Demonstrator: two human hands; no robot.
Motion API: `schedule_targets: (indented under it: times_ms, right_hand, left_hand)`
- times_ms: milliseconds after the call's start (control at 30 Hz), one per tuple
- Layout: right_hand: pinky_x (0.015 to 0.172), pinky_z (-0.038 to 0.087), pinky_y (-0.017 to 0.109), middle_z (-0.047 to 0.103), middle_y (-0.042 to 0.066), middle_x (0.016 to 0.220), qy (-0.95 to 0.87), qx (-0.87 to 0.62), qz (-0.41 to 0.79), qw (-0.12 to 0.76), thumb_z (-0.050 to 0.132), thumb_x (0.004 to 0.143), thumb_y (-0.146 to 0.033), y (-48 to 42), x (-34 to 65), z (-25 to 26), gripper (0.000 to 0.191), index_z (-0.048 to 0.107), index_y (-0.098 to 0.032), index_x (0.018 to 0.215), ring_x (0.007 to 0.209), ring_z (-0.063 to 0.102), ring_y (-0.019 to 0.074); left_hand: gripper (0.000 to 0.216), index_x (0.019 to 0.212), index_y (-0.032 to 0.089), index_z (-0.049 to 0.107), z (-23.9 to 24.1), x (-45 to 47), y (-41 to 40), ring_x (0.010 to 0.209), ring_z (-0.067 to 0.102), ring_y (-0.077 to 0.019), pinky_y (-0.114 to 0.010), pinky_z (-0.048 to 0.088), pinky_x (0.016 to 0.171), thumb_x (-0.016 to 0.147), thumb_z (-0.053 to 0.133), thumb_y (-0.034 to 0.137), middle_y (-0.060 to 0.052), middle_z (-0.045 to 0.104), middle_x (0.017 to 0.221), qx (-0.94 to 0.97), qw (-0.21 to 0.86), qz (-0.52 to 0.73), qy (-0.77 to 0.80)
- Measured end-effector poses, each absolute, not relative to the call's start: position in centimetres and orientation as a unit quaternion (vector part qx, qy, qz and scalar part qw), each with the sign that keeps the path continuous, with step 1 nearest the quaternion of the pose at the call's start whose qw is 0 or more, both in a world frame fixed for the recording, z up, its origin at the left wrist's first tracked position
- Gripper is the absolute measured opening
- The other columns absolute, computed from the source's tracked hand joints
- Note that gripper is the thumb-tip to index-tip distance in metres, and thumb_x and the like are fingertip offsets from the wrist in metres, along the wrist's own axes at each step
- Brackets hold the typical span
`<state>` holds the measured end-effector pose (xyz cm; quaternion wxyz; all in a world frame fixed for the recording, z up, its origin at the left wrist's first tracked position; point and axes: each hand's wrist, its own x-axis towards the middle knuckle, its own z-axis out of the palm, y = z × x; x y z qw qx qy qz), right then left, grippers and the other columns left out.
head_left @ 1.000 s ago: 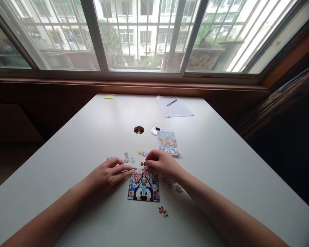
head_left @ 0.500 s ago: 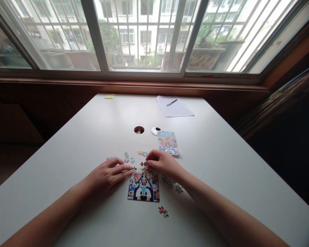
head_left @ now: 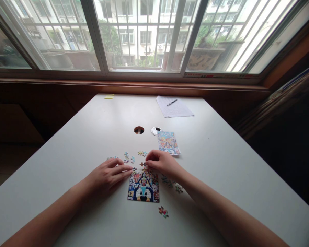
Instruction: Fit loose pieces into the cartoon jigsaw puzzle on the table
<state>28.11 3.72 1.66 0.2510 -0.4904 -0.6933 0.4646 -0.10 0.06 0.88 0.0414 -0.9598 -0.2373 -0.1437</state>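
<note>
Here, on the pale white counter [head_left: 221, 161], a small, partly assembled cartoon jigsaw puzzle [head_left: 143, 187] with a blue-and-white figure lies flat between the two bare forearms; the right hand [head_left: 162, 162] rests at the puzzle's far edge, its fingers pinched together on a small brownish puzzle piece [head_left: 142, 164] held just at that upper border, though whether the piece already touches the assembled part is hard to tell from this view; the left hand [head_left: 106, 175] lies flat on the counter just beside the puzzle's upper left corner, fingers stretched out and close together, holding nothing, its fingertips [head_left: 128, 168] pointing toward the piece; loose coloured pieces [head_left: 128, 157] lie scattered just beyond the hands, and a few more [head_left: 163, 211] lie near the puzzle's lower right corner; a small printed reference picture [head_left: 168, 142] lies beyond the right hand; farther back, a white sheet of paper [head_left: 174, 107] carries a dark pen [head_left: 171, 102].
</note>
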Motion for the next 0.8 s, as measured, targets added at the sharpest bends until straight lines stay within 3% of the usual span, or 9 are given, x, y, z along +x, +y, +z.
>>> schedule_targets:
  times_ms: [800]
  right_hand:
    - [0.072, 0.051, 0.028, 0.076, 0.002, 0.082, -0.692, -0.487, 0.471, 0.25, 0.065, 0.08, -0.022, 3.92, 28.27, 1.1, 0.008, 0.07, -0.021, 0.086, 0.077, 0.07, 0.0175]
  left_hand:
    - [0.038, 0.135, 0.02, 0.056, 0.8, -0.12, 0.13, 0.106, 0.059, -0.0223, -0.038, 0.053, 0.091, 0.097, 0.052, 0.016, -0.008, 0.067, 0.127, -0.96, 0.034, -0.147, -0.237]
